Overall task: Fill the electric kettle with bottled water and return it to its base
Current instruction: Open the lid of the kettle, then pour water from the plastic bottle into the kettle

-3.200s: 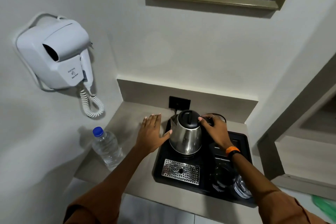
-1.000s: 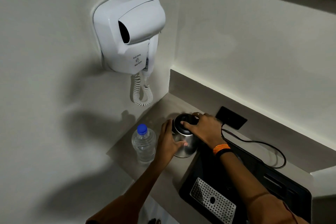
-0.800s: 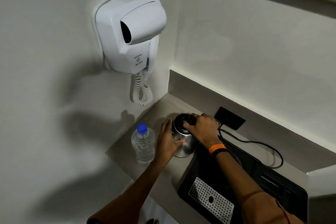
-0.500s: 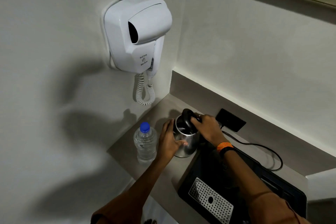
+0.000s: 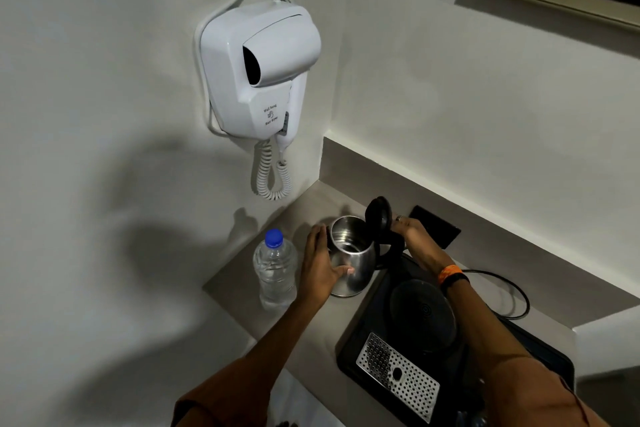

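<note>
Steel electric kettle standing upright on the beige counter, off its round black base, which sits on the black tray just to the right. Lid swung up and open, empty metal interior showing. Left hand spread flat against the kettle's near side, steadying rather than gripping. Right hand curled loosely at the handle side behind the lid; whether closed on the handle, cannot tell (view blocked by the lid). Water bottle, blue cap still on, upright just left of the left hand, not touching it.

Step in hand, probably: finishing the lid opening before fetching the bottle. Best done by keeping the kettle pinned level, checking the lid stays up unaided, then uncapping the bottle and pouring slowly into the wide mouth, clear of the base's contacts.
</note>
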`<state>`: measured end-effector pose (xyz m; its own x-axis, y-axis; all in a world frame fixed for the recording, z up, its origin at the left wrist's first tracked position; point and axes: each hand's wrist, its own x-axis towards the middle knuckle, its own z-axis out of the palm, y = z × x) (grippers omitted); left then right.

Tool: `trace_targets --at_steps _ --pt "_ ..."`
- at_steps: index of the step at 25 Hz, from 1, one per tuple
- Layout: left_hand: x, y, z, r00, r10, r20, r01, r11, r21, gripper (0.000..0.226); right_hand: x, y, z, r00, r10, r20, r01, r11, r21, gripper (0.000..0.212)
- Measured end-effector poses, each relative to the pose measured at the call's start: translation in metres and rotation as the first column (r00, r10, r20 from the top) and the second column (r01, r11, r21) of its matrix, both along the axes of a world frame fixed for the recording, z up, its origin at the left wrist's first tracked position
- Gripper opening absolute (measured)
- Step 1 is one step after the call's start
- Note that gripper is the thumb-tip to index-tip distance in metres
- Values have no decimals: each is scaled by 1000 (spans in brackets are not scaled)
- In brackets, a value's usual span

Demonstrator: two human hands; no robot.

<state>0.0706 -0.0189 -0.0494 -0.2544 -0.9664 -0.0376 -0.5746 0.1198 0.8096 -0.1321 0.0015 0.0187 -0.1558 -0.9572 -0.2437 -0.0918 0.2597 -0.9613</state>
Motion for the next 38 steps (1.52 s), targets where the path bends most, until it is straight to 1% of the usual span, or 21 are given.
trace_targets --at_steps 2,3,5,6,7,8,9,10,12,13,15,18,20,22,25,26,30,32,34,36,38 --pt "4 14 11 1000 -9 0 9 999 -50 111 -3 0 -2 999 10 -40 -11 999 -30 28" --pt "9 22 18 1000 -10 -17 8 995 -102 104 -4 0 -4 999 3 -45 -5 999 -41 26" --pt "26 37 34 997 -11 -72 -13 947 -322 74 -5 1 -7 999 -10 -36 8 998 -64 26" --pt "37 42 42 995 -10 -102 -40 879 -476 55 -6 1 -8 999 -14 -31 12 997 -70 27" --pt "51 43 48 993 -10 -122 -67 785 -615 40 -6 1 -9 1000 -19 -24 17 997 -73 28" --pt "66 41 53 992 7 -129 -98 694 -713 34 -6 1 -9 1000 -20 -21 19 997 -74 29" --pt "78 36 59 991 47 -121 -123 641 -758 32 -6 0 -8 999 -25 -24 23 997 -74 30" --pt "90 28 64 989 103 -102 -144 649 -747 30 -5 0 -8 999 -33 -24 32 997 -70 30" --pt "105 13 70 984 172 -56 -170 779 -603 31 -4 2 -6 999 -51 -12 50 997 -65 30" --pt "109 8 70 987 151 -48 -154 840 -520 32 -4 3 -6 999 -54 -7 53 997 -63 30" --pt "117 2 64 994 64 -84 -94 897 -432 27 -4 5 -5 998 -66 0 66 996 -63 29" --pt "121 2 54 985 31 -169 -95 916 -390 26 -4 7 -4 995 -103 11 103 993 -63 33" --pt "117 4 52 968 76 -238 -157 926 -343 31 -7 6 -6 993 -114 15 115 991 -67 36" --pt "111 3 51 958 127 -258 -214 914 -345 36 -10 5 -9 993 -116 29 118 990 -72 36" --pt "110 -5 49 948 146 -284 -249 895 -370 26 -11 4 -10 995 -97 27 99 992 -76 33" --pt "110 -6 47 939 140 -314 -253 900 -355 22 -10 4 -10 996 -90 20 91 993 -76 32" --pt "107 -3 40 892 95 -442 -216 949 -231 31 -12 1 -14 995 -97 11 97 993 -74 32" --pt "107 -3 36 891 62 -449 -160 970 -184 41 -12 0 -15 995 -99 3 99 993 -67 32" --pt "106 -8 29 907 78 -414 -148 979 -140 55 -13 0 -15 995 -102 -3 102 993 -65 32" --pt "105 -12 19 929 97 -357 -166 971 -169 57 -13 0 -15 994 -104 -11 104 992 -67 32" --pt "106 -11 9 930 101 -354 -184 960 -210 56 -13 0 -16 994 -105 -11 104 992 -76 32"
